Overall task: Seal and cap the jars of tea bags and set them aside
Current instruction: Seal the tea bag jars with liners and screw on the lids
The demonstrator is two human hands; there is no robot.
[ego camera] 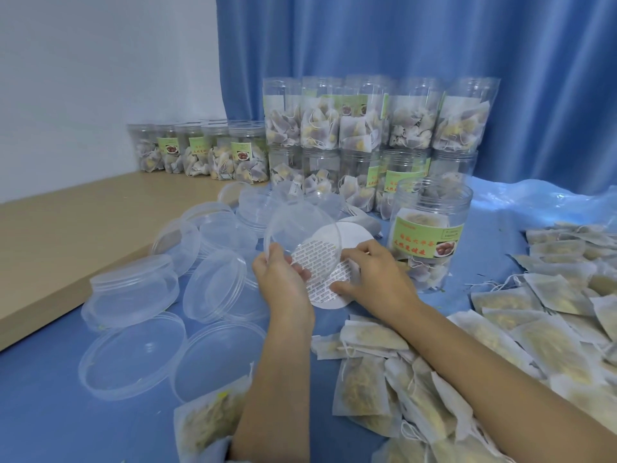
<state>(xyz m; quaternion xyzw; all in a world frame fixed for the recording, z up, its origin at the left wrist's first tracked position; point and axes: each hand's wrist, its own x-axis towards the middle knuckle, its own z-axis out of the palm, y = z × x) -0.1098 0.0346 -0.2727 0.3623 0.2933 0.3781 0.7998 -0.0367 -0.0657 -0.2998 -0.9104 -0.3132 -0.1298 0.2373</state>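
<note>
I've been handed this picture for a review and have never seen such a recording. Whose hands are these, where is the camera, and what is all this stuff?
No machine here: a person works bare-handed, and the one camera sits on their head, looking forward and down. The left hand holds a clear lid tilted up. The right hand holds a round printed seal by the lid. Just beyond stands an open jar with a green label and tea bags inside. On the blue cloth lie more clear lids to the left and loose tea bags to the right. Filled jars are stacked at the back by a blue curtain.
</note>
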